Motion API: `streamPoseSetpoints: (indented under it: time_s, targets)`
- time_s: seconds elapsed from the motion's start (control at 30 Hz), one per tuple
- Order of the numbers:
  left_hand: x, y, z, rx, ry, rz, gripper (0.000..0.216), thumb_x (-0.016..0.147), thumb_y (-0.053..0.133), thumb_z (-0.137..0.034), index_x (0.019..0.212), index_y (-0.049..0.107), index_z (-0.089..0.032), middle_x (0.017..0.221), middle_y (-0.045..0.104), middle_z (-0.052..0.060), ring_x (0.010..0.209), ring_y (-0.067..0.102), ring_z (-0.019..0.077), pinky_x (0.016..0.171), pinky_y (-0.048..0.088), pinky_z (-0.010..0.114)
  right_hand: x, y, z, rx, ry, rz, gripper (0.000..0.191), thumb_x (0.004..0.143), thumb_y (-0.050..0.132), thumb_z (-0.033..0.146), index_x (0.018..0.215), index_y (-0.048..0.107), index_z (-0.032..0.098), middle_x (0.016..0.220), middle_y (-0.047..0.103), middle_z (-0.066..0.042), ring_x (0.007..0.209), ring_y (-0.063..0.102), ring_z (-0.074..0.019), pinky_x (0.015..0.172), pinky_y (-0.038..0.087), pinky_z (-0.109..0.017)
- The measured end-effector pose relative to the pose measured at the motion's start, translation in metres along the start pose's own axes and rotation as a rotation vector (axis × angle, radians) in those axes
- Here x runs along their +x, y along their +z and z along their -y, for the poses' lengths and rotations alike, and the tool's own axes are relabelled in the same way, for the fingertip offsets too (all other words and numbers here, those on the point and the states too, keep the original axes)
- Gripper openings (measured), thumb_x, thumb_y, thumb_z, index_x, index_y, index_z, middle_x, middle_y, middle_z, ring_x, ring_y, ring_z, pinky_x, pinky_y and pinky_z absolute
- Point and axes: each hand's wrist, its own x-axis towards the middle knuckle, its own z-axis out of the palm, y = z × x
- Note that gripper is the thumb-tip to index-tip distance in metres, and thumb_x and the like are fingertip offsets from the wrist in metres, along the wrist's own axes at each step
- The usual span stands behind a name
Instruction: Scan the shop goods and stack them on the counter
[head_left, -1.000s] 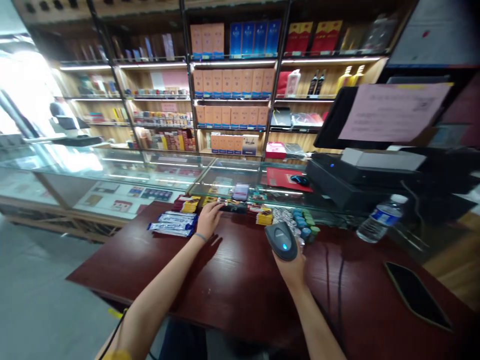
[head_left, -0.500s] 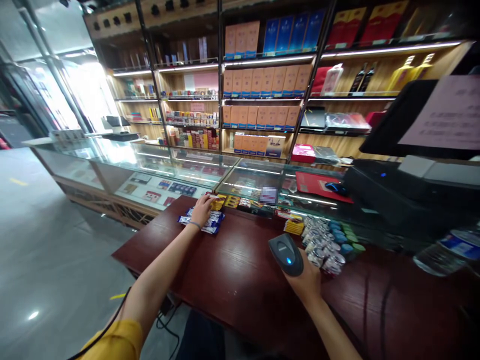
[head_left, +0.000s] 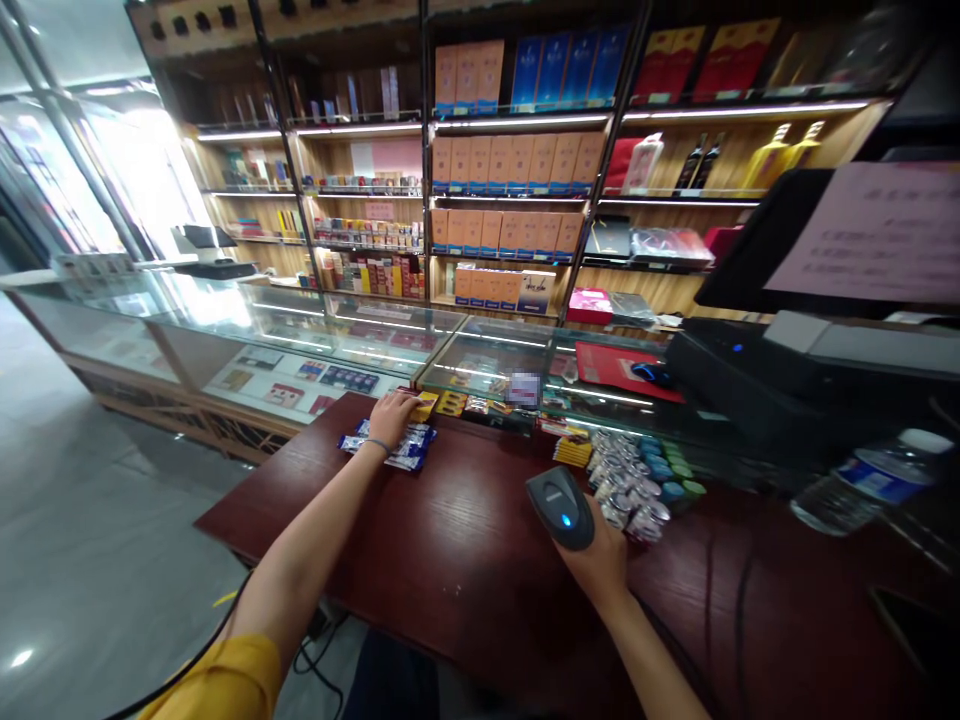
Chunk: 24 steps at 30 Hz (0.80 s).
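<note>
Although my left grip [head_left: 391, 418] covers some of them, I can make out blue-and-white packets [head_left: 411, 455] on the table [head_left: 450, 560], well to the left of the black scanner [head_left: 561, 508]. The left grip reaches onto yellow packets [head_left: 426, 405] just past those, also well left of the scanner; I cannot tell whether it has closed on one. Beyond the scanner runs a glass case [head_left: 480, 345], with shelves [head_left: 517, 122] of orange boxes [head_left: 517, 163] behind it. My right grip [head_left: 600, 560] is wrapped around the scanner, holding it over the table. A yellow stack [head_left: 571, 450] lies just beyond the scanner. Silver-topped cans [head_left: 626, 480] crowd close to its right, a few partly hidden from me by the right grip, and past them sit blue and green cylinders [head_left: 671, 470]. Farther right of the scanner, a black box [head_left: 731, 385] and a tilted screen [head_left: 761, 245] bearing a pink sheet [head_left: 870, 235] block my view of what is behind. A clear bottle [head_left: 870, 485] is well to the scanner's right.
</note>
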Motion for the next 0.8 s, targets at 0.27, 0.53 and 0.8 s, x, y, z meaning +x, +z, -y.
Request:
streamPoseSetpoints:
  time_s: [0.27,0.53,0.8]
  targets:
    - [0.009,0.001,-0.060,-0.395,-0.314,-0.380,0.021,0.090,0.059,-0.035,0.105,0.070,-0.024,0.098,0.066,0.007,0.095,0.062,0.0215,0.089,0.050,0.034,0.002,-0.007,-0.006,0.024,-0.038,-0.051,0.043,0.076,0.062,0.032,0.117,0.058,0.018,0.084,0.075,-0.007,0.070,0.073,-0.0264,0.060,0.055,-0.032]
    - [-0.007,0.058,-0.160,-1.595,-0.875,-0.480,0.026,0.077,0.076,-0.030,0.090,0.054,-0.021,0.089,0.066,-0.002,0.081,0.066,0.0126,0.084,0.058,0.039,0.001,-0.013,-0.006,0.012,0.002,-0.029,0.046,0.075,0.062,0.032,0.119,0.057,0.019,0.087,0.076,-0.008,0.073,0.074,-0.0273,0.065,0.057,-0.034]
    - [-0.029,0.090,-0.179,-1.790,-0.975,-0.426,0.016,0.085,0.068,-0.023,0.084,0.052,-0.021,0.096,0.072,0.001,0.095,0.070,0.0149,0.100,0.052,0.045,0.005,-0.018,0.003,0.028,-0.025,0.113,0.053,0.073,0.058,0.026,0.125,0.054,0.019,0.092,0.076,-0.007,0.068,0.073,-0.0248,0.063,0.054,-0.031]
